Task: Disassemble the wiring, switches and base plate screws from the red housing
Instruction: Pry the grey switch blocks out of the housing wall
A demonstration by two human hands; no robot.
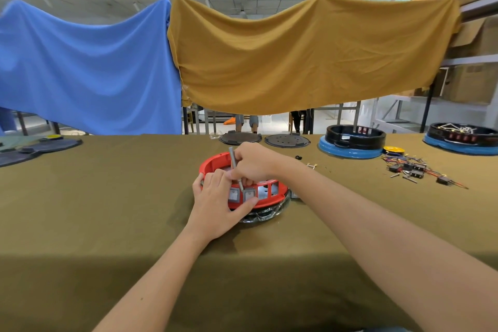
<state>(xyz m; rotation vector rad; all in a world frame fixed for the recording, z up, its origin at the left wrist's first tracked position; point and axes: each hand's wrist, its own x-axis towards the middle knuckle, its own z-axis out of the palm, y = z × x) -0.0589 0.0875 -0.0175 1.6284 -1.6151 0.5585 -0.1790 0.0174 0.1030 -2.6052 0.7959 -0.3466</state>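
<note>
Here's the red housing [244, 170], sitting near the middle of the olive-covered surface [107, 197], tilted up on a shiny dark ring beneath it [265, 214]. The left hand [218, 205] wraps the near-left side of it, fingers [215, 178] curled over the rim and thumb pressed against the front wall just below the switches [242, 195], two grey rockers side by side in their windows. The right hand [254, 163] comes in over the top, fingers clamped together round a slim grey screwdriver [235, 170], which leans with its tip down right at the top edge between those two switches. To the right of the switches the housing's windows stand open.

Off to the right on the surface there's a loose heap of wiring and pulled switches [415, 168], red and blue leads sprawling, with a yellow spool [389, 149] just behind it. Beyond that, a black housing on a blue base [353, 143], and another like it [463, 139] at the far right edge with wires inside. Two dark round plates [262, 139] lie at the back of the surface. Blue cloth [89, 67] and mustard cloth [310, 54] hang across the background.
</note>
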